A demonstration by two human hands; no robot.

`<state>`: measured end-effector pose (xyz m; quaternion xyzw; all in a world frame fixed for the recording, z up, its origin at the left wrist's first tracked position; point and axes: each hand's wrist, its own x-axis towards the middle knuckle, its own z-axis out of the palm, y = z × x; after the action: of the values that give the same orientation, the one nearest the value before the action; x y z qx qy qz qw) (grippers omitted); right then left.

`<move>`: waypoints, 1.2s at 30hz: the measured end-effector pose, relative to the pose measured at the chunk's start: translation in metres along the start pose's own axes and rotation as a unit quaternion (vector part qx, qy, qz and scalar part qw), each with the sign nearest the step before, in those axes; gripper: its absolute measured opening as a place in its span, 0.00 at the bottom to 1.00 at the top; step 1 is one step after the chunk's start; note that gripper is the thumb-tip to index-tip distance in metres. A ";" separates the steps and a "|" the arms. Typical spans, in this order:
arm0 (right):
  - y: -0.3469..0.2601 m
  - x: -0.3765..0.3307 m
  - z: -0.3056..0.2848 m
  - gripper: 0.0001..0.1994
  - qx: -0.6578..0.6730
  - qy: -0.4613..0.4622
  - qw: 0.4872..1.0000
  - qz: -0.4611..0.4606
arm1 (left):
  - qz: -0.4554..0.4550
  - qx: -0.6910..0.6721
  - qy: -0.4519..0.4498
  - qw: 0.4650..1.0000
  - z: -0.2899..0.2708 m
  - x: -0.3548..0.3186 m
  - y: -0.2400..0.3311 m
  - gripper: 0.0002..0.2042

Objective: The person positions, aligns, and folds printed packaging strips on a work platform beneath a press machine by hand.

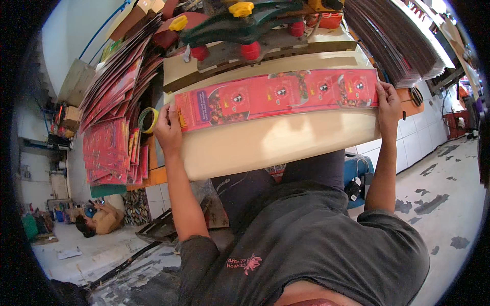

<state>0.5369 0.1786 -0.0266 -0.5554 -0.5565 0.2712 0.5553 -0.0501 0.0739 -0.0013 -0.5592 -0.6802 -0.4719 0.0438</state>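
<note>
A long red printed strip of flat packaging (275, 96) lies across a cream work board (265, 143). My left hand (167, 128) grips the strip's left end, fingers curled over its edge. At the other end, my right hand (389, 102) presses and holds the strip. Both arms stretch wide apart from the lower edge.
Stacks of red printed sheets (115, 117) pile up at the left, with a yellow tape roll (148, 119) beside my left hand. A green machine with red and yellow knobs (240, 28) sits behind the board. Dark stacked sheets (398, 41) lie at right. Another person (99, 222) sits on the floor at lower left.
</note>
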 end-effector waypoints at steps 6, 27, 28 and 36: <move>0.000 0.003 0.002 0.14 -0.043 -0.001 0.999 -0.004 | -0.010 -0.040 0.008 0.999 0.003 0.003 0.011 0.17; -0.024 -0.014 0.011 0.12 -0.103 0.058 0.993 -0.020 | 0.013 0.012 0.018 1.000 0.006 0.003 0.007 0.17; -0.026 -0.014 0.013 0.12 -0.082 0.057 0.995 -0.014 | -0.012 0.000 0.014 1.000 0.005 0.004 0.012 0.17; -0.016 -0.015 0.008 0.12 -0.021 0.066 0.997 -0.030 | 0.022 -0.047 0.050 0.997 0.011 0.005 0.007 0.16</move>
<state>0.5214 0.1638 -0.0188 -0.5666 -0.5402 0.2057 0.5872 -0.0415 0.0842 -0.0001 -0.5511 -0.6419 -0.5296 0.0622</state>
